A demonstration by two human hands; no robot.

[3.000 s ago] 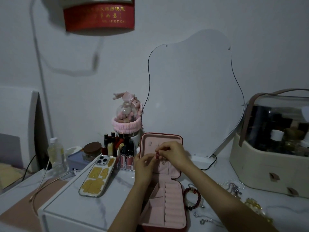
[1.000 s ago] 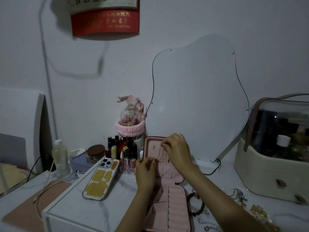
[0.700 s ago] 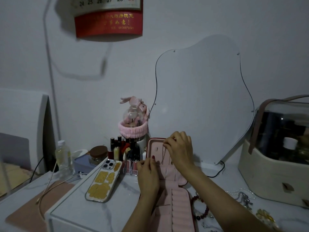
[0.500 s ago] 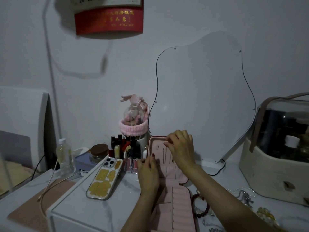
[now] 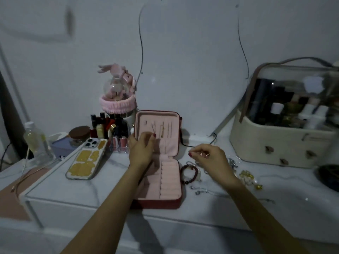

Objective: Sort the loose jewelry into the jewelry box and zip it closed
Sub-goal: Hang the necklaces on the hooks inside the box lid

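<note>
Right hand [image 5: 211,158] has left the lid, fingers loosely curled over the loose pile, holding nothing.
Left hand [image 5: 142,149] rests relaxed against the jewelry box [image 5: 159,162], steadying it.

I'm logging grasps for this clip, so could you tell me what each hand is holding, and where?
Left hand steadies the jewelry box at its upright lid's left side. Right hand hovers curled; whether it holds anything cannot be told.
</note>
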